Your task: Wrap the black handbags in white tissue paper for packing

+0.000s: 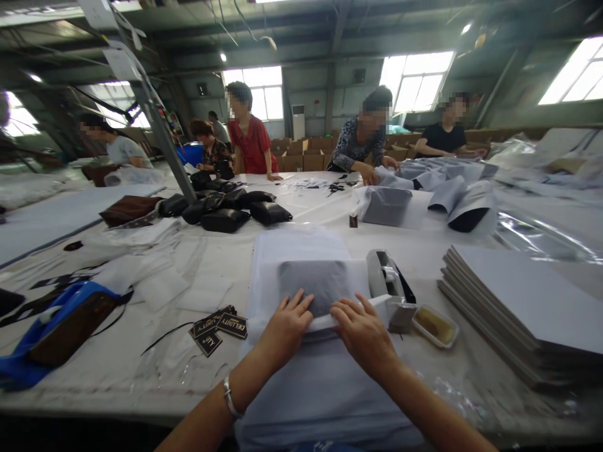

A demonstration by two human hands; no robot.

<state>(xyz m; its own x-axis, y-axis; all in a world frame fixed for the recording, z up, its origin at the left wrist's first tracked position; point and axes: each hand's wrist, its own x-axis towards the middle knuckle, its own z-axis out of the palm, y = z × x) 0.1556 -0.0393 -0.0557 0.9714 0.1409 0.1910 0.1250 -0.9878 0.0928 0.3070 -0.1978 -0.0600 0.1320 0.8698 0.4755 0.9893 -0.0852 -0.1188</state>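
Left hand [291,320] and right hand [362,329], fingers spread, gripping nothing visibly, are pressing thin, probably tearable paper [357,277] over a dark item [313,282], the fold [321,323] seemingly offering safest hold

1 silver-coloured bangle [228,397] circles the left wrist [245,384], lower left of centre; blue clothing [325,447] with pale markings edges the bottom centre
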